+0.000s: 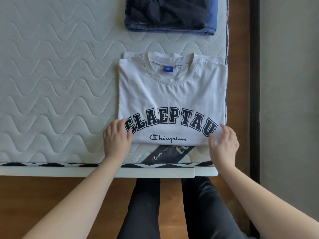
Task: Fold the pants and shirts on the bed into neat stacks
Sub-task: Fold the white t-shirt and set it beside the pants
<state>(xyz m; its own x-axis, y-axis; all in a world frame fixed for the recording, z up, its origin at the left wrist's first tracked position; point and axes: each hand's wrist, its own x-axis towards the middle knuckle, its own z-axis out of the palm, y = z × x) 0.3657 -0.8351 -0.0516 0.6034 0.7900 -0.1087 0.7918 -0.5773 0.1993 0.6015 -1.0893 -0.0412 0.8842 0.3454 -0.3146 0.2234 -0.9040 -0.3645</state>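
While I watch from the head camera:
Shirt: white shirt (172, 100) lies folded, face up, at the mattress (51, 83) near corner.
Left hand (117, 138): fingers curled onto the shirt's lower left corner; grip unclear to me.
Right hand (223, 144): relaxed fingers touching the lower right corner.
Pants (170, 14): folded dark stack beyond the shirt, apart.

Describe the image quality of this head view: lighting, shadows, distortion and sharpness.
Head view: soft, even daylight, no glare. Only faint shadows lie under the left hand and right hand at the white shirt. Wide-angle distortion bows the mattress edge and stretches the forearms toward the corners. The shirt's print is sharp; the dark folded stack loses detail in its folds.
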